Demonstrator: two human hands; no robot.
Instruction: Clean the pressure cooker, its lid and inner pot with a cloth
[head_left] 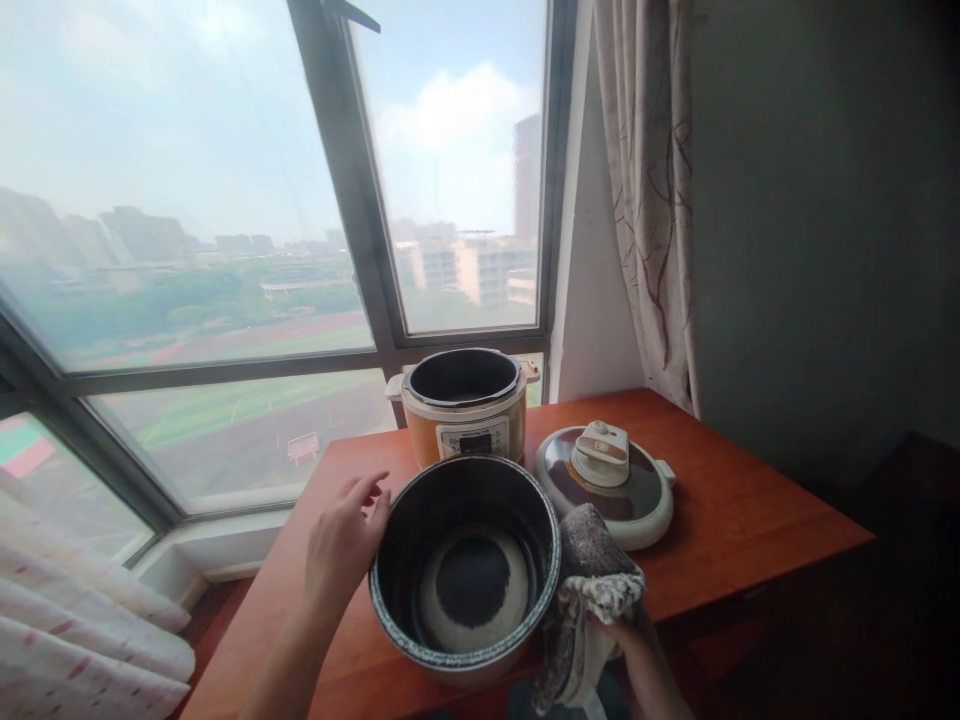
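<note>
A dark inner pot (pixel 482 575) with a speckled rim and a worn pale ring on its bottom stands near the table's front edge. Beside its left rim is my left hand (pixel 351 530), fingers apart and slightly bent; whether it touches the pot I cannot tell. My right hand (pixel 626 640) grips a bunched grey-and-white cloth (pixel 596 590) by the pot's right side. Much of that hand is hidden under the cloth. Behind the pot sits the orange-and-white electric pressure cooker (pixel 424 430), lidless, its front panel partly covered by the pot's rim.
The cooker's round lid (pixel 555 465), with a beige knob on top, lies on the reddish wooden table (pixel 750 510) at right. Large windows (pixel 457 180) rise behind the table. Curtains hang at the right (pixel 652 200) and lower left (pixel 75 620).
</note>
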